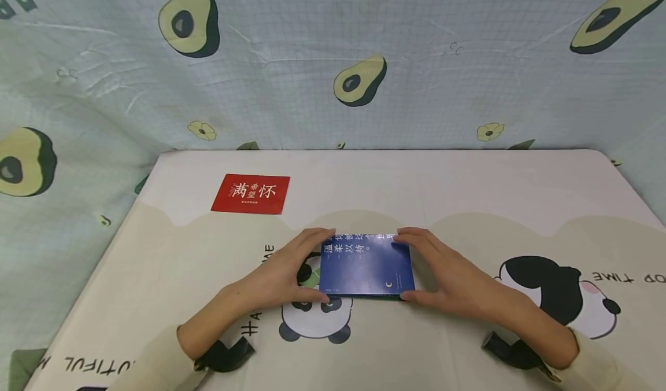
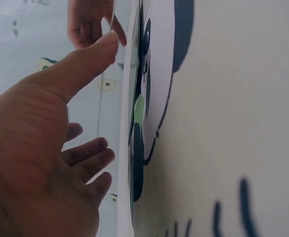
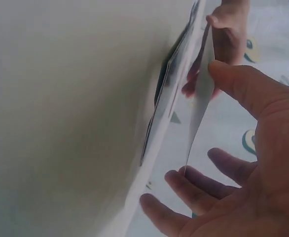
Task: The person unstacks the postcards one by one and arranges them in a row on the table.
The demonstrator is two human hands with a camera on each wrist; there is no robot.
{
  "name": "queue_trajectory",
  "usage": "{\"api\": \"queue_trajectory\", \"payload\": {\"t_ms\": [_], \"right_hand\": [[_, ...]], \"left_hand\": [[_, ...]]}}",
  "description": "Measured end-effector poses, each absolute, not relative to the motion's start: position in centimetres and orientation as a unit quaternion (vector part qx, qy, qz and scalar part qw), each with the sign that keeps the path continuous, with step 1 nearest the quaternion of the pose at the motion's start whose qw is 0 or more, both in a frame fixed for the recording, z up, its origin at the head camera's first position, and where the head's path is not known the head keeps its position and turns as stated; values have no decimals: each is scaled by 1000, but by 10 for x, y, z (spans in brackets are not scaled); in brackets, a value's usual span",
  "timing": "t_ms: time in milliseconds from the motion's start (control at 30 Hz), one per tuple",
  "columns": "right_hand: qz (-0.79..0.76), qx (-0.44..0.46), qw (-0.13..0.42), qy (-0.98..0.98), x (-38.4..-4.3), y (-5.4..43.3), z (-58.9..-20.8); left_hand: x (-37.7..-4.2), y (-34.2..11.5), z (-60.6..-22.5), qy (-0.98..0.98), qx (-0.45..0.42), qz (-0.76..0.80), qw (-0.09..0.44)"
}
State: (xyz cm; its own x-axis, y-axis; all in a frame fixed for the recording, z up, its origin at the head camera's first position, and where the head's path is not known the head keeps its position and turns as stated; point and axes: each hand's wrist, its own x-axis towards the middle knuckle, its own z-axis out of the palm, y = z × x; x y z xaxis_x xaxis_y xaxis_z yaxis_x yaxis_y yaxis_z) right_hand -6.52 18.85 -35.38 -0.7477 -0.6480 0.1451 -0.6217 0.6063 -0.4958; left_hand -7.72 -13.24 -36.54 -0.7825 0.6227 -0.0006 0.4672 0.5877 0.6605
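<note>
A thin blue card (image 1: 364, 272) with white Chinese characters and a small moon lies between both hands, above the table's middle. My left hand (image 1: 283, 275) holds its left side, thumb at the near edge and fingers at the far one. On the opposite side, my right hand (image 1: 452, 281) grips it likewise. From the right wrist, the card's pale underside (image 3: 202, 96) shows raised off the table, with flat dark-edged pieces (image 3: 165, 81) lying below it. Seen from the left wrist, the card is nearly edge-on beside the left thumb (image 2: 97, 54).
A red card (image 1: 250, 206) with white characters lies farther back on the left. The pale tablecloth (image 1: 416, 350) carries printed pandas and lettering. Behind the table hangs an avocado-patterned curtain (image 1: 281, 90). Dark straps (image 1: 226, 356) sit at both wrists.
</note>
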Motion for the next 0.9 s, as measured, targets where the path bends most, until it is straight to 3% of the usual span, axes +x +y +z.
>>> {"api": "queue_trajectory", "payload": {"t_ms": [900], "right_hand": [[-244, -369, -11, 897, -96, 174, -335]], "left_hand": [[-112, -152, -346, 890, 344, 300, -5]]}}
